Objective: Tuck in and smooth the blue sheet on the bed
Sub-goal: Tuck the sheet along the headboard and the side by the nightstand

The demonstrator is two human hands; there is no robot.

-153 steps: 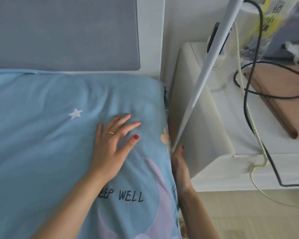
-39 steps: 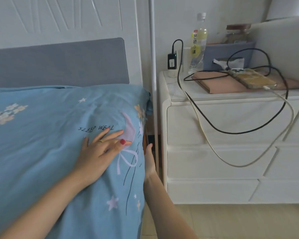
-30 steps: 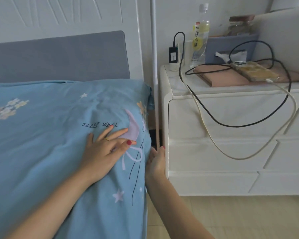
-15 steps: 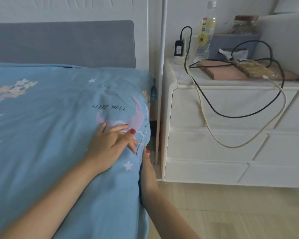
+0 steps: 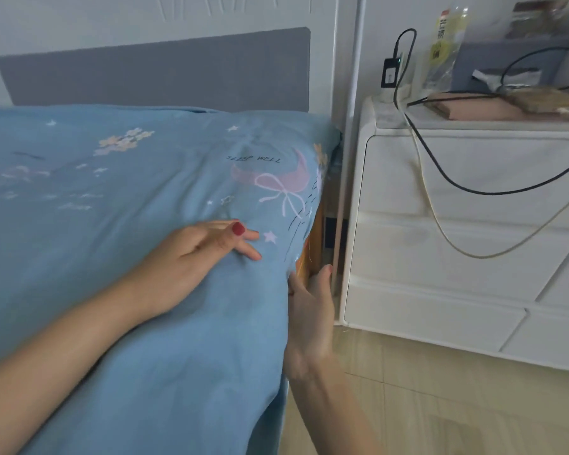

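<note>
The blue sheet (image 5: 119, 198), printed with stars, a pink moon and "SLEEP WELL", covers the mattress from the grey headboard toward me. My left hand (image 5: 197, 254) lies flat on top of it near the right edge, fingers spread. My right hand (image 5: 309, 307) is down along the bed's right side, palm against the hanging sheet, fingertips at the fold where the orange mattress side (image 5: 312, 251) shows. Its fingers look loosely extended and partly hidden behind the cloth.
A white bedside cabinet (image 5: 457, 257) stands close to the bed's right side, leaving a narrow gap. A white pole (image 5: 349, 159) rises in that gap. Black and white cables (image 5: 440, 178) hang over the cabinet's front. A bottle, books and a phone sit on top.
Both hands have slid along the bed's right edge away from the headboard; the left hand now lies below the moon print. More of the orange mattress side shows.
</note>
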